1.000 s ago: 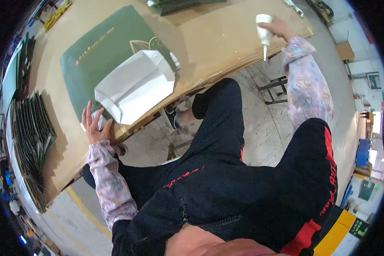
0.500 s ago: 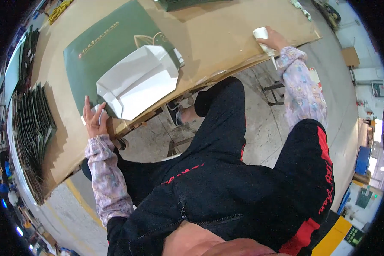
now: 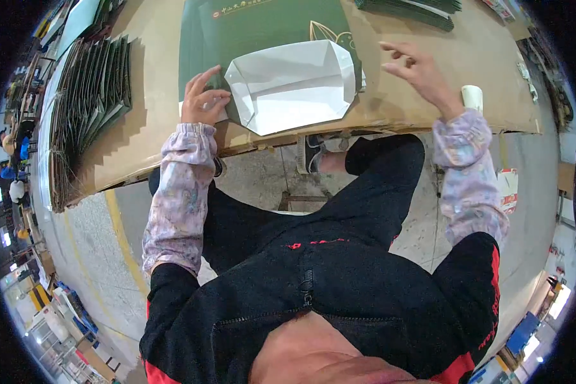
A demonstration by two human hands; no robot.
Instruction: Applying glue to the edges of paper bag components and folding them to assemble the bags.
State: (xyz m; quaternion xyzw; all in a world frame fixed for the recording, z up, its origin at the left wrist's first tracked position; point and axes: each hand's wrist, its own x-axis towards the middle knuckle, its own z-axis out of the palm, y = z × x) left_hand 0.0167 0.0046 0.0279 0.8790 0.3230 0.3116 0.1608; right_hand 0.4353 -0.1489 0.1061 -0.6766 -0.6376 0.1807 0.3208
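A green paper bag lies flat on the table, its white bottom folded out into an open, boat-like shape at the near edge. Beside the left end of that bottom, my left hand rests with fingers apart at the bag's side. My right hand is over the table to the right of the bag, empty, thumb and fingers spread. Behind its wrist a white squeeze bottle sits near the table's front edge; my sleeve hides its lower part.
A brown-covered table carries everything, its front edge just before my legs. At the left stands a row of folded dark green bags. Another green stack lies at the far right. A red-and-white item shows beyond my right sleeve.
My right hand has let go of the white bottle and moved left toward the bag. My left hand stays at the bag's left side. The whole view has turned.
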